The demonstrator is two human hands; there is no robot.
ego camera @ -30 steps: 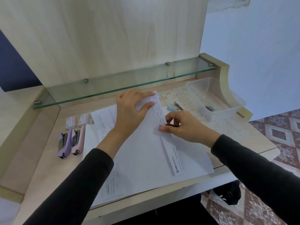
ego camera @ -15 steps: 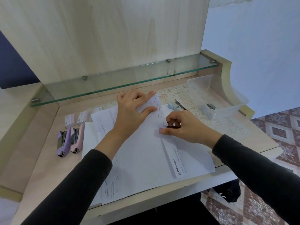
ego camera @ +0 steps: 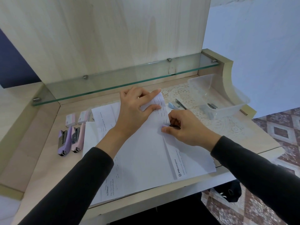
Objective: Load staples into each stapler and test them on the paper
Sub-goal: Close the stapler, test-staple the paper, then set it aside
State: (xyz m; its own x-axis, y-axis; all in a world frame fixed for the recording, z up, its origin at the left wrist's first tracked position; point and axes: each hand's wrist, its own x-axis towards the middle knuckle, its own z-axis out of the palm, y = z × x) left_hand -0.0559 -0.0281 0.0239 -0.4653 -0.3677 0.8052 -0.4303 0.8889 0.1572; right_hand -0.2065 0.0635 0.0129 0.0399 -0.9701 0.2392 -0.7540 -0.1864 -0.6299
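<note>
We pinch the far corner of the paper (ego camera: pixel 146 151) with our left hand (ego camera: pixel 134 111) so the sheet cannot slide on the desk (ego camera: pixel 40 159) while our right hand (ego camera: pixel 185 129), curled round a small lilac stapler (ego camera: pixel 174 126), bites its right edge just below the rows of staples (ego camera: pixel 162 108).

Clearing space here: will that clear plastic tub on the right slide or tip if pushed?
Probably light: the clear plastic tub holds only a few small metal pieces. Low and wide, so unlikely to tip. The white lace mat beneath may bunch.
</note>
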